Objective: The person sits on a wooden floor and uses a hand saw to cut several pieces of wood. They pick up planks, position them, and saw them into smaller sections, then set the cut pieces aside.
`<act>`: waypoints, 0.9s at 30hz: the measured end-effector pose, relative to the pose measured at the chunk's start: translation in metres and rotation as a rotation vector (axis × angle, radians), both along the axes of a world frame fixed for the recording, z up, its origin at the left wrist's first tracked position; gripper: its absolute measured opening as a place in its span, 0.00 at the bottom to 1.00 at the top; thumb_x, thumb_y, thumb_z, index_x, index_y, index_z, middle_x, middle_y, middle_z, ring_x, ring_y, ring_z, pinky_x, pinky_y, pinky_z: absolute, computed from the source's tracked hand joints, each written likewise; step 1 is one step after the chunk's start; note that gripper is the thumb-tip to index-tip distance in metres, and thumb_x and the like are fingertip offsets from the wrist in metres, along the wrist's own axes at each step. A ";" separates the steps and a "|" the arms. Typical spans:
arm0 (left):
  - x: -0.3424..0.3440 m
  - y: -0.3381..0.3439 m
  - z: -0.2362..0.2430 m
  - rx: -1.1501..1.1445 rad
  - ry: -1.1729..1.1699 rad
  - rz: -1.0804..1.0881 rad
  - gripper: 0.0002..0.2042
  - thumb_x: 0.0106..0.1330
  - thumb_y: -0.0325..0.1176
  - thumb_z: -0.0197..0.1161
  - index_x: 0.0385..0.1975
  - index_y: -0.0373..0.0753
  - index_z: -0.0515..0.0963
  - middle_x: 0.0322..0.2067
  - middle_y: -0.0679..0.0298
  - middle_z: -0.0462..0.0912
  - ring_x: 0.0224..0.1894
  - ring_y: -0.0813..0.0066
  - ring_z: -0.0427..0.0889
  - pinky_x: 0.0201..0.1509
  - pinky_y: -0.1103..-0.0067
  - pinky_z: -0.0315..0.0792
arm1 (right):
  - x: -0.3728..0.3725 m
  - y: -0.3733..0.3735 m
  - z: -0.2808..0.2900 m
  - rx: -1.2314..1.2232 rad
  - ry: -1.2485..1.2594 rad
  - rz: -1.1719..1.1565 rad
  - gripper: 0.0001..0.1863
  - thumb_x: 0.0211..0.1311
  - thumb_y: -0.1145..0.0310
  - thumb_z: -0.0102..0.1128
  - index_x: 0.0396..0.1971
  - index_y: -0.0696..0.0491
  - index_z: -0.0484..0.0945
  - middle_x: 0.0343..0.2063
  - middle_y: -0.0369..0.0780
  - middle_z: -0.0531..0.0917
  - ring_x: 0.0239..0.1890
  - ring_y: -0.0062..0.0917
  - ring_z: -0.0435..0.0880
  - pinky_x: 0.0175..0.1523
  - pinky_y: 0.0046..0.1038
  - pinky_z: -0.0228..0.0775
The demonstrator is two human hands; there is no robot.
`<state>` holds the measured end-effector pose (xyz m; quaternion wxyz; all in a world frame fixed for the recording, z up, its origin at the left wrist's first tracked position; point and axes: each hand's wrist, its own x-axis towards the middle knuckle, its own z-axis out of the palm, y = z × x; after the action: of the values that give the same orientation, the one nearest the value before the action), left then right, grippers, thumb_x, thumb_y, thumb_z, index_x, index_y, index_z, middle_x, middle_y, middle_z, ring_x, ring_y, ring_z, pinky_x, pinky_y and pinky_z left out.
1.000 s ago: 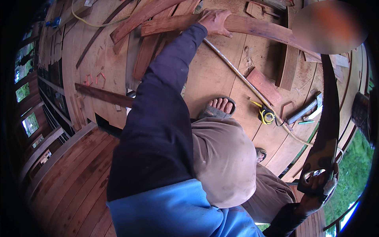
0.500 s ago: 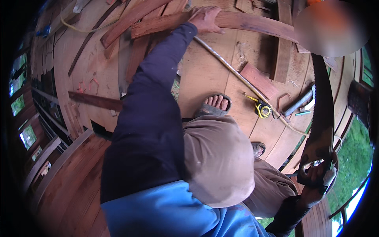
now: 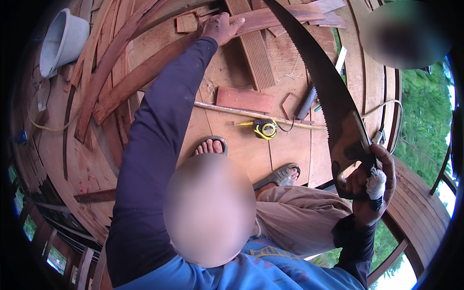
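- The left hand (image 3: 222, 28) is bending its fingers over a curved red-brown plank (image 3: 154, 70), thumb sticking out rightward; how tightly they are pressing, I cannot tell.
- The right hand (image 3: 371, 186) is closing around the handle of a handsaw (image 3: 321, 82) at lower right.
- The plank is running from left of centre up to the upper right, passing directly under the left fingers, the nearer hand.
- The saw's blade is slanting up toward top centre, teeth facing left, crossing the plank's right part in view; whether it is touching, I cannot tell.
- A grooved timber (image 3: 253, 53) is lying crosswise beneath the plank.
- Lower, a reddish block (image 3: 245, 99), a thin rod (image 3: 232, 110) and a yellow-black tape measure (image 3: 265, 129) are lying near centre.
- A grey bucket (image 3: 60, 43) is sitting upper left.
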<state>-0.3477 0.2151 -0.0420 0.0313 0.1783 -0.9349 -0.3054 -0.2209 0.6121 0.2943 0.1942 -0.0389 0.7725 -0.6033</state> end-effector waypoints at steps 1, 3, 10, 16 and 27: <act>-0.006 0.006 -0.005 0.044 0.039 0.040 0.39 0.66 0.70 0.52 0.44 0.30 0.81 0.42 0.41 0.85 0.50 0.46 0.84 0.59 0.59 0.74 | -0.005 0.002 -0.004 -0.030 0.010 0.023 0.32 0.70 0.60 0.59 0.66 0.64 0.64 0.24 0.32 0.72 0.20 0.12 0.70 0.24 0.17 0.62; -0.013 0.007 -0.015 0.037 -0.002 0.052 0.41 0.65 0.72 0.52 0.42 0.30 0.83 0.40 0.41 0.86 0.48 0.46 0.85 0.59 0.59 0.74 | -0.015 0.011 -0.011 -0.020 -0.009 0.016 0.33 0.68 0.61 0.61 0.65 0.64 0.64 0.24 0.32 0.72 0.20 0.12 0.70 0.25 0.17 0.63; -0.024 0.010 0.009 0.053 -0.173 0.203 0.49 0.56 0.82 0.48 0.39 0.31 0.84 0.37 0.45 0.86 0.45 0.47 0.85 0.55 0.58 0.73 | -0.082 0.020 -0.043 0.151 -0.046 0.068 0.38 0.59 0.58 0.68 0.64 0.64 0.67 0.47 0.45 0.83 0.46 0.22 0.82 0.52 0.23 0.72; -0.028 0.010 -0.014 -0.089 -0.139 0.374 0.44 0.60 0.78 0.50 0.38 0.34 0.86 0.44 0.40 0.85 0.53 0.42 0.82 0.63 0.52 0.65 | -0.128 -0.004 -0.089 -0.037 0.053 0.245 0.29 0.66 0.76 0.65 0.65 0.63 0.68 0.55 0.47 0.81 0.60 0.27 0.79 0.66 0.29 0.68; -0.033 0.019 0.007 -0.049 -0.307 0.388 0.46 0.56 0.81 0.51 0.46 0.39 0.86 0.49 0.45 0.85 0.57 0.42 0.79 0.67 0.51 0.61 | -0.142 -0.039 -0.141 0.159 0.157 0.210 0.26 0.60 0.82 0.66 0.60 0.60 0.75 0.48 0.44 0.85 0.52 0.24 0.85 0.56 0.26 0.76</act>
<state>-0.3806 0.2338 -0.0349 -0.0486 0.3979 -0.8840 -0.2404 -0.3626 0.5731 0.1529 0.1978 -0.1508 0.8224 -0.5117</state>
